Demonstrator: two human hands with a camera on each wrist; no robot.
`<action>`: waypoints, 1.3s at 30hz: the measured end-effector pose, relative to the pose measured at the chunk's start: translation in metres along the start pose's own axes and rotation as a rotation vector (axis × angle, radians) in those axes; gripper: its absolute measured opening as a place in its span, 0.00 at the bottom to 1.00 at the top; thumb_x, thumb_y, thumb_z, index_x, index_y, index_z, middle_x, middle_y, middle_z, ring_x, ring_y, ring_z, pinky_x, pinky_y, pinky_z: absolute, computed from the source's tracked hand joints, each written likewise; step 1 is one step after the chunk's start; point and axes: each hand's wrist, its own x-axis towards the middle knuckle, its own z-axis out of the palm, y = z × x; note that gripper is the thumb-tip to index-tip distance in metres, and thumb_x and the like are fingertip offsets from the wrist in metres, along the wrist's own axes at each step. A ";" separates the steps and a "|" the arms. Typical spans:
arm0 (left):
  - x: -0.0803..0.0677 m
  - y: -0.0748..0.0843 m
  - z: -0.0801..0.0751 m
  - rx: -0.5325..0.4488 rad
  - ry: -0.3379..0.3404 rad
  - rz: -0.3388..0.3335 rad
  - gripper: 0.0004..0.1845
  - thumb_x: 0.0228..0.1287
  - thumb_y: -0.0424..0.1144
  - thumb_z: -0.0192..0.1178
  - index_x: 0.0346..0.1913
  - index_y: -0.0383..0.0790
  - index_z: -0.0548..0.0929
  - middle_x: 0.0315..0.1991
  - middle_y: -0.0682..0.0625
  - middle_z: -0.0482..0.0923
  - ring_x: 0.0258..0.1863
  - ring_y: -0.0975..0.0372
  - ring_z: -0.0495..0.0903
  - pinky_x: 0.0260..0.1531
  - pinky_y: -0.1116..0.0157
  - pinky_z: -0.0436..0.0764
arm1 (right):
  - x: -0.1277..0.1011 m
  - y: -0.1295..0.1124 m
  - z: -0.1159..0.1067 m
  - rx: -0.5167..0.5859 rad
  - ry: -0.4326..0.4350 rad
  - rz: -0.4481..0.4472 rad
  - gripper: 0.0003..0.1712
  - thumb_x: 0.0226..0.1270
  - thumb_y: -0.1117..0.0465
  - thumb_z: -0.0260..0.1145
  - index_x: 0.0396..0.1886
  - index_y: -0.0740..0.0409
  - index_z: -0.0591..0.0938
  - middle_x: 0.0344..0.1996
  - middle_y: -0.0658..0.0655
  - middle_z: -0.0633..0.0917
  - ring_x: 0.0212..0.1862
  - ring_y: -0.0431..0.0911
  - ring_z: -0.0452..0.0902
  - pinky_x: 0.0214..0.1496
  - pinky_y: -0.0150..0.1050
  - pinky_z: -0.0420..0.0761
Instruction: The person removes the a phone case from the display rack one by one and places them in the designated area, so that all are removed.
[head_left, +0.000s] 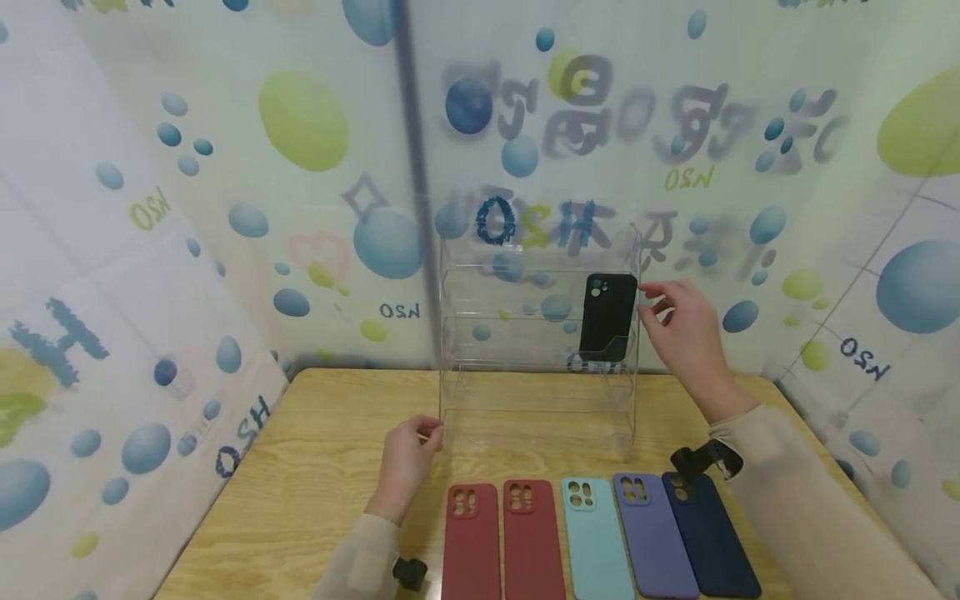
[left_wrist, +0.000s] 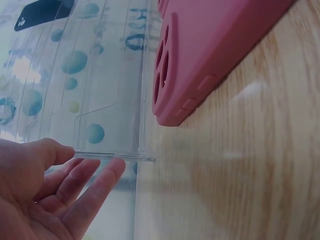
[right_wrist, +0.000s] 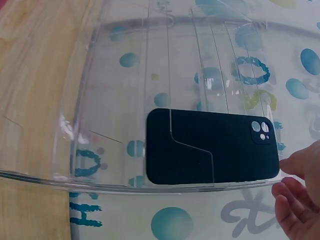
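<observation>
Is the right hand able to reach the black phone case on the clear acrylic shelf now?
Probably yes. The right hand hovers open beside the black phone case, at the shelf's right edge, with nothing between them.

Two bare hands, left hand (head_left: pixel 406 457) and right hand (head_left: pixel 684 332). Long beige sleeves (head_left: pixel 795 500) reach both wrists, plain fabric, no markings. Black strapped mount (head_left: pixel 703 460) at right wrist; smaller black one (head_left: pixel 409 573) at left (cameras, presumably).
</observation>
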 end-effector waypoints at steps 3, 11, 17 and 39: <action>0.000 0.000 0.000 -0.004 0.002 -0.004 0.08 0.73 0.34 0.61 0.47 0.34 0.87 0.34 0.47 0.86 0.28 0.62 0.82 0.24 0.67 0.77 | 0.011 -0.001 0.002 -0.026 -0.003 -0.022 0.16 0.71 0.68 0.68 0.56 0.64 0.85 0.49 0.65 0.82 0.39 0.58 0.83 0.39 0.46 0.78; 0.001 0.000 0.001 0.005 0.011 0.000 0.08 0.73 0.34 0.62 0.46 0.34 0.87 0.33 0.48 0.86 0.28 0.64 0.81 0.23 0.68 0.77 | 0.027 0.001 0.008 -0.073 -0.050 -0.039 0.17 0.72 0.67 0.67 0.58 0.65 0.84 0.51 0.69 0.79 0.42 0.60 0.80 0.43 0.56 0.79; 0.000 0.000 0.000 0.008 0.018 0.028 0.07 0.72 0.33 0.62 0.45 0.33 0.87 0.32 0.47 0.86 0.27 0.64 0.81 0.23 0.68 0.77 | 0.027 0.004 0.011 -0.087 -0.067 -0.037 0.17 0.72 0.67 0.67 0.58 0.65 0.84 0.51 0.69 0.78 0.42 0.60 0.79 0.44 0.57 0.80; -0.002 0.001 0.000 0.009 0.015 0.012 0.08 0.73 0.34 0.62 0.46 0.34 0.87 0.33 0.48 0.85 0.28 0.62 0.83 0.22 0.68 0.76 | 0.016 0.000 0.006 0.067 0.014 -0.098 0.12 0.69 0.66 0.72 0.50 0.62 0.87 0.44 0.62 0.87 0.42 0.55 0.86 0.46 0.51 0.84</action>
